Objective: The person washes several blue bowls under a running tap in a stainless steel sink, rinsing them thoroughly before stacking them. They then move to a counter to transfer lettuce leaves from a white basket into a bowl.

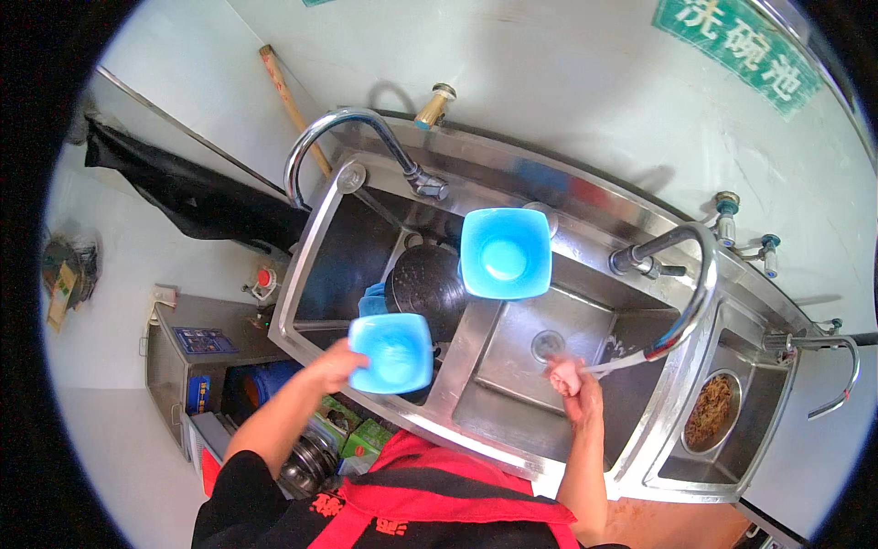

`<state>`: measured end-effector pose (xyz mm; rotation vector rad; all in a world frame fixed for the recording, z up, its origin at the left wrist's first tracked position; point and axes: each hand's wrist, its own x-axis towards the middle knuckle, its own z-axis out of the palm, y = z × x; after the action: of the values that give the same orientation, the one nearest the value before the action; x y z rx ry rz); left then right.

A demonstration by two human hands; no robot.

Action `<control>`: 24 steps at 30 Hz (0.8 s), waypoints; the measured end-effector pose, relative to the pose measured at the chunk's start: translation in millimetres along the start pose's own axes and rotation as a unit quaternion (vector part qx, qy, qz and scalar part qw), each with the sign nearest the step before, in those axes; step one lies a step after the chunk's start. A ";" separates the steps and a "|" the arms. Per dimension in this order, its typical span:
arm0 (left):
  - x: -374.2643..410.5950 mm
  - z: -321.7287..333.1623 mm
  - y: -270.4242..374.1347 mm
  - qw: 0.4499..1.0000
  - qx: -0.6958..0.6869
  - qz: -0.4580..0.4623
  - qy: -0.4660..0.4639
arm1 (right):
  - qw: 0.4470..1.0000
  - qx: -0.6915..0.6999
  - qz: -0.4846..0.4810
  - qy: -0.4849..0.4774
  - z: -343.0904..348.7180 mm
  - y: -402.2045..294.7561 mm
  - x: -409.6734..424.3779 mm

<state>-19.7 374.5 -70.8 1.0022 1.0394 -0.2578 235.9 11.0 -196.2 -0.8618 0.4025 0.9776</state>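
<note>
My left hand (pixel 334 367) grips the rim of a square light-blue bowl (pixel 392 353) over the front edge of the left sink basin. In my right hand (pixel 584 401) is a small pinkish wad (pixel 565 376), blurred, perhaps a cloth or sponge. A stream of water runs onto it from a curved chrome tap (pixel 705 288), above the middle basin (pixel 528 398). Another square blue bowl (pixel 506 254) stands at the back of the divider between the two basins. A dark wok or pan (pixel 425 285) sits in the left basin, with a blue item (pixel 372 300) partly hidden beside it.
A second chrome tap (pixel 350 117) arches over the left basin. The right basin holds a metal bowl (pixel 713 412) of brown shredded food, with another tap (pixel 847 370) beside it. Metal pots (pixel 309 463) and green boxes (pixel 367 439) lie at lower left. A wooden pole (pixel 295 106) leans on the wall.
</note>
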 end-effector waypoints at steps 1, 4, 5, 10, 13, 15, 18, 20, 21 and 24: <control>-6.8 44.4 6.3 1.000 0.016 -0.011 0.002 | 1.000 -0.003 -0.004 -0.002 8.3 -6.0 -10.2; 18.5 122.0 -20.1 0.987 -0.040 -0.031 -0.150 | 0.997 -0.013 -0.078 0.004 30.7 -24.5 -37.4; 31.0 143.9 -32.6 0.980 -0.050 -0.012 -0.191 | 0.995 -0.015 -0.103 0.009 43.1 -33.5 -50.8; 88.7 240.6 -75.1 0.993 -0.010 -0.013 -0.115 | 0.972 -0.077 -0.206 0.079 76.5 -52.7 -84.2; 89.2 281.5 -75.8 0.998 0.009 0.048 -0.050 | 0.879 -0.375 -0.252 0.151 36.9 -17.7 -48.5; 97.2 293.4 -85.8 0.985 0.107 0.132 -0.010 | 0.912 -0.353 -0.125 0.166 45.9 -13.5 -30.1; 113.3 296.9 -99.0 0.939 0.273 0.202 0.048 | 0.903 -0.365 -0.192 0.119 30.0 14.5 1.8; 156.1 266.3 -110.6 0.934 0.269 0.234 0.021 | 0.924 -0.350 -0.142 -0.047 39.8 8.2 2.0; 172.3 251.8 -113.1 0.932 0.266 0.247 0.003 | 0.896 -0.413 -0.130 -0.096 40.6 2.6 1.4; 159.2 245.9 -63.6 0.898 0.358 0.221 -0.127 | 0.757 -0.623 -0.013 -0.197 30.1 -10.0 4.0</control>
<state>171.6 186.0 -203.9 1.7846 0.4375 -0.3940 244.3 34.1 -175.8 -1.7818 -0.7636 1.3419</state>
